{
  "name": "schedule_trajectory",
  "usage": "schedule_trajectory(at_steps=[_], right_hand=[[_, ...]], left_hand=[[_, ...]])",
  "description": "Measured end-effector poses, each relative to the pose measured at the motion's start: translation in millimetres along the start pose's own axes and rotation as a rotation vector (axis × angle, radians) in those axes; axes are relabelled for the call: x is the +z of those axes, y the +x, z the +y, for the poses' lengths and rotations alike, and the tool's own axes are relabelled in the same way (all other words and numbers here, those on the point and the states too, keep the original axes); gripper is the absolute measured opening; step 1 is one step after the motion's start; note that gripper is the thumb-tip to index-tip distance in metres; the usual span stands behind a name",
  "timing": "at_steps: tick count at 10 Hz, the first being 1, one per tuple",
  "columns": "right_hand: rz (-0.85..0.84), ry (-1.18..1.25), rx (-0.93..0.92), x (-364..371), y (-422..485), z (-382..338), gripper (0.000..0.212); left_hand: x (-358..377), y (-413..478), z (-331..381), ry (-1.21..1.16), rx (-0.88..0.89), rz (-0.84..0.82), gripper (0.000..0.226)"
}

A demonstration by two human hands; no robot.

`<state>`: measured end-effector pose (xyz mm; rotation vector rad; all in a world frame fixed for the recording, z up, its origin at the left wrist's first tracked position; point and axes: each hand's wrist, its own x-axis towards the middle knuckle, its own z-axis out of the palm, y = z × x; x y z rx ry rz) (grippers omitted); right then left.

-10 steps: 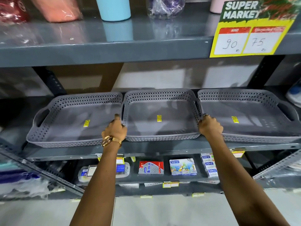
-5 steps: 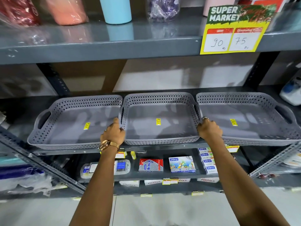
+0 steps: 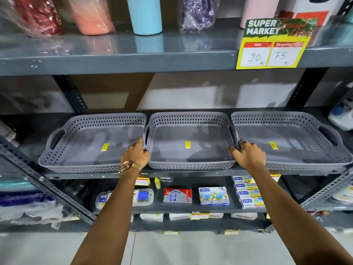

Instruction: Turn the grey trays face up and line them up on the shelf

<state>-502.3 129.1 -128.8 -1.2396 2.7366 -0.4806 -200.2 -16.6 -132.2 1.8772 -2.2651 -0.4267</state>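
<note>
Three grey perforated trays stand face up, side by side, on the middle shelf (image 3: 191, 172): a left tray (image 3: 89, 148), a middle tray (image 3: 191, 134) and a right tray (image 3: 298, 150). Each has a small yellow sticker on its floor. My left hand (image 3: 135, 156), with a gold watch on the wrist, grips the middle tray's left handle. My right hand (image 3: 248, 154) holds the middle tray's right handle, its fingers lying over the gap to the right tray.
The shelf above carries wrapped bottles, a light blue tumbler (image 3: 144, 15) and a yellow price sign (image 3: 273, 46) reading 90 and 75. Below are stationery boxes (image 3: 214, 196) and packets. Slanted metal braces (image 3: 47, 186) flank the bay on both sides.
Both hands stay on the middle tray's handles. The view has shifted so the trays and shelves sit lower in frame; the trays keep their row.
</note>
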Motion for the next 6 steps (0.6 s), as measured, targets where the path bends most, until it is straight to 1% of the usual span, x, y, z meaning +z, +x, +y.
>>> schedule_trajectory(at_steps=[2, 4, 5, 6], right_hand=[[-0.027, -0.036, 0.011, -0.9, 0.8, 3.0, 0.042], [-0.100, -0.055, 0.037, -8.3, -3.9, 0.8, 0.050], [-0.146, -0.031, 0.072, -11.1, -6.7, -2.6, 0.064], [-0.085, -0.007, 0.062, -16.6, -15.8, -13.7, 0.081]], left_hand=[[1.6, 0.8, 1.1, 0.017, 0.005, 0.010, 0.053], [-3.7, -0.5, 1.1, -0.014, 0.007, -0.015, 0.052], [-10.4, 2.5, -6.5, -0.055, 0.028, -0.043, 0.041], [-22.3, -1.0, -9.6, 0.005, 0.074, 0.006, 0.050]])
